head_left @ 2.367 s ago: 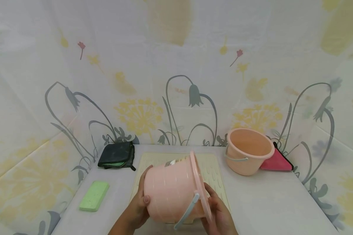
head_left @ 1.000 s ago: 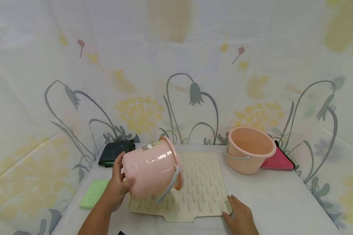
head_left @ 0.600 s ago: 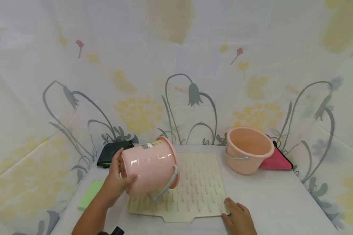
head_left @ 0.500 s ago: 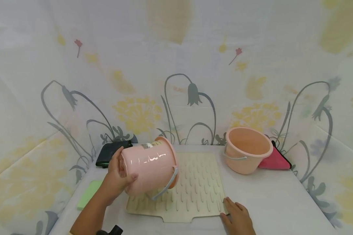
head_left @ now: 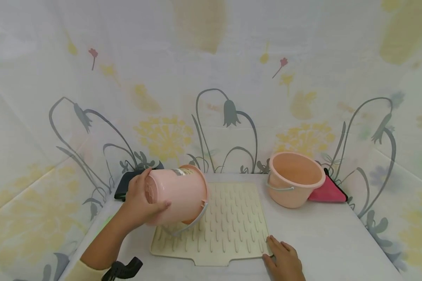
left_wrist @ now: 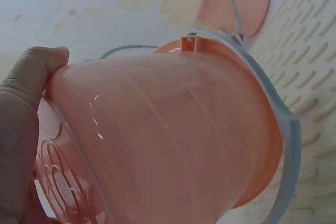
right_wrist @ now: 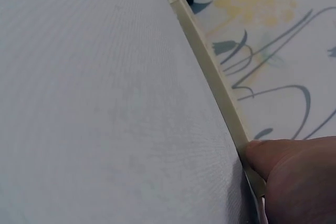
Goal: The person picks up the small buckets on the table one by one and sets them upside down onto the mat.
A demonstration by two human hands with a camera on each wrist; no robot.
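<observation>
In the head view my left hand (head_left: 140, 201) grips a pink bucket (head_left: 181, 193) around its base end. The bucket lies on its side in the air over the left part of a cream ridged mat (head_left: 228, 218). Its mouth faces right, and its grey handle (head_left: 188, 226) hangs below the rim. In the left wrist view the bucket's patterned bottom (left_wrist: 63, 187) shows beside the hand. My right hand (head_left: 284, 257) rests at the mat's near right corner, fingers on the right side and thumb at the near edge. The right wrist view shows the thumb (right_wrist: 278, 156) against that edge.
An upright peach bucket (head_left: 297, 179) stands at the back right, before a red pouch with black trim (head_left: 328, 189). At the back left a dark folded pouch (head_left: 124, 185) is partly behind my left hand. A green block (head_left: 107, 221) is mostly hidden by my left forearm.
My right hand has let go of the pink bucket's rim and come down to the mat's corner. My left hand has carried the bucket left, and its bottom has turned more into view.
</observation>
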